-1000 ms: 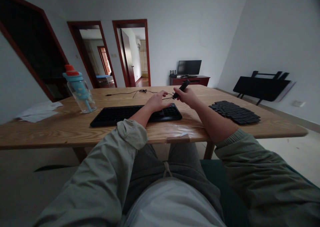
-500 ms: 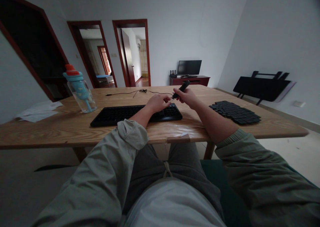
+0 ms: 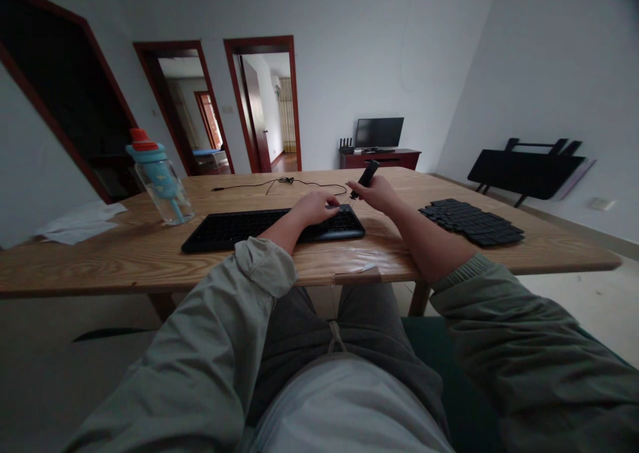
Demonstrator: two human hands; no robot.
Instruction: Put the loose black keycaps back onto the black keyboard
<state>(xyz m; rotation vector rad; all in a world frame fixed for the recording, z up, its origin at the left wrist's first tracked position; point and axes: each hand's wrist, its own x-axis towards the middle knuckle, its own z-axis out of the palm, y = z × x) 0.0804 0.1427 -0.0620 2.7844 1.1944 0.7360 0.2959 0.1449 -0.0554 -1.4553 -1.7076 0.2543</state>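
A black keyboard (image 3: 227, 232) lies on the wooden table (image 3: 164, 267) in front of me. My left hand (image 3: 318, 207) rests over its right part, fingers curled inward; whatever may be between thumb and fingertips is hidden. My right hand (image 3: 375, 191) is closed around a black-handled keycap puller (image 3: 368, 173), tilted, with its thin wire end pointing down at the keyboard's top right corner. To the right, black keycaps (image 3: 472, 222) lie close together in rows on the table.
A clear bottle with a blue and red lid (image 3: 160, 180) stands at the left beside white paper sheets (image 3: 82, 223). Behind the keyboard runs a thin black cable (image 3: 285, 181), bunched midway. Brown tape (image 3: 357, 275) covers part of the table's front edge.
My right hand has lowered the puller slightly, moving its end away from my left fingertips toward the keyboard. My left hand has settled lower over the keys.
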